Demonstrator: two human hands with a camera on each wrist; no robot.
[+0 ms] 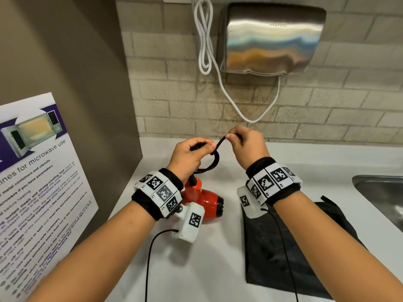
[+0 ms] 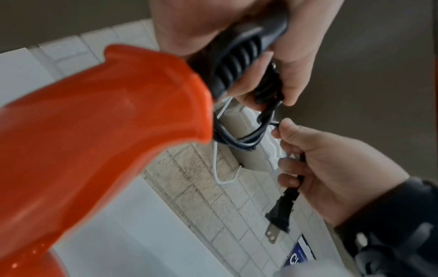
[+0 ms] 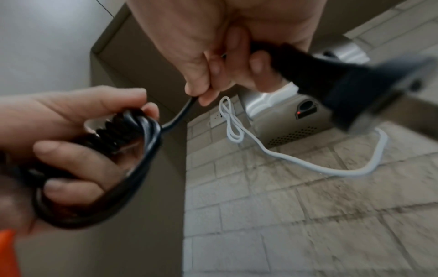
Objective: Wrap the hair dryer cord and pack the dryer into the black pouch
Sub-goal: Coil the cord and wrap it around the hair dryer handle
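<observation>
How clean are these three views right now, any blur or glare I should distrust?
Head view: sharp, wide-angle bending at the edges, streaky glare on the steel wall dryer. Left wrist view: the red hair dryer is close and smeared; the plug is fairly crisp. Right wrist view: the plug is motion-blurred, and the coiled cord is soft.

White smooth countertop (image 1: 218, 269) against tiled wall: flat black fabric pouch (image 1: 279, 253) lies at right, glossy red hair dryer (image 1: 205, 201) just left of it, steel sink (image 1: 379, 192) inset far right.
</observation>
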